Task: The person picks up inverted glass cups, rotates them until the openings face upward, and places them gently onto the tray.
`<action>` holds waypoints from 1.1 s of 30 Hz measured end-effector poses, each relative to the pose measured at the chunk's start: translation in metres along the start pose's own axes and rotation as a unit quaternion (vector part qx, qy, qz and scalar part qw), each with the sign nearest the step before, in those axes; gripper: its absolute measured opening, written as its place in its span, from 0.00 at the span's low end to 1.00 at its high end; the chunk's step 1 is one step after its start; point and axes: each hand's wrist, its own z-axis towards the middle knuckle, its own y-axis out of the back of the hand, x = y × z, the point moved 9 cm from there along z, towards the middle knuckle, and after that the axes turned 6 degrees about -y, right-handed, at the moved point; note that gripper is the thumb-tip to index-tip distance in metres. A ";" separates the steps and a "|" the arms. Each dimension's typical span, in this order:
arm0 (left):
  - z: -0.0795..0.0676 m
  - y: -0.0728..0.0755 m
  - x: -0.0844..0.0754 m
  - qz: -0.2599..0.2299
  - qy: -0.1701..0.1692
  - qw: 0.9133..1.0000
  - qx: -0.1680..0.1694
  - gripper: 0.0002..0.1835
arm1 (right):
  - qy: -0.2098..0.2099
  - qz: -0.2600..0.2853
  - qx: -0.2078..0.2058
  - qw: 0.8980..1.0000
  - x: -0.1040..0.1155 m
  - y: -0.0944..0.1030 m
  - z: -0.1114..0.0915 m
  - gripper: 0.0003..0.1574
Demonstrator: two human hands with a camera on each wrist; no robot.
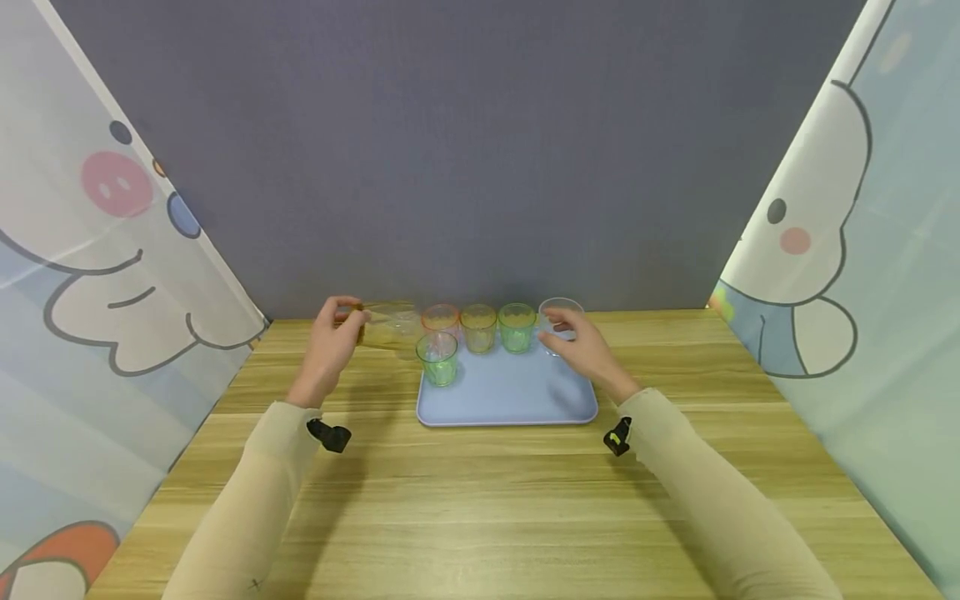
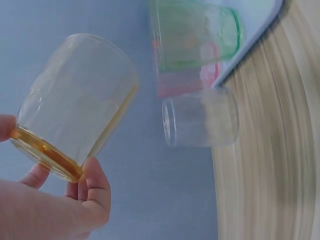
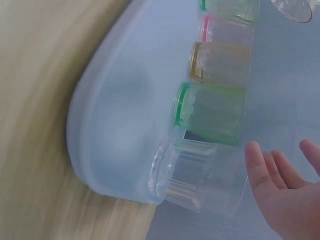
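My left hand [image 1: 332,346] pinches an amber-tinted glass [image 2: 77,95] around its thick base, left of the tray. The glass lies tipped in the air, its mouth toward the right. Close beside it, by the tray's left end, stands a clear glass [image 2: 200,118]. My right hand [image 1: 581,343] is held at the tray's right end with fingers apart and nothing in them. Nearest to it is another clear glass [image 3: 192,175], just off the fingertips in the right wrist view. A green glass [image 3: 212,112] stands beside that one.
On the lilac tray [image 1: 510,408], a pink glass [image 1: 441,318] and an amber glass [image 1: 478,329] continue the back row. A second green glass [image 1: 438,362] stands at the front left. Behind the wooden table [image 1: 480,500] rises a grey panel [image 1: 480,150].
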 end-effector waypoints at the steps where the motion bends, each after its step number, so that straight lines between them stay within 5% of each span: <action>1: -0.001 -0.001 0.000 -0.010 0.001 1.000 0.002 0.26 | -0.002 0.003 0.000 1.000 0.000 0.000 -0.001 0.34; 8: -0.005 -0.012 -0.005 -0.063 0.011 0.998 0.009 0.24 | 0.000 0.034 0.004 0.999 0.001 -0.002 -0.005 0.33; 21: -0.008 -0.037 -0.008 -0.158 0.026 0.986 0.042 0.26 | 0.011 0.100 0.030 0.995 0.040 -0.001 -0.026 0.32; 33: -0.014 -0.057 -0.018 -0.191 0.027 0.979 0.061 0.21 | 0.025 0.172 0.054 0.983 0.021 -0.017 -0.017 0.33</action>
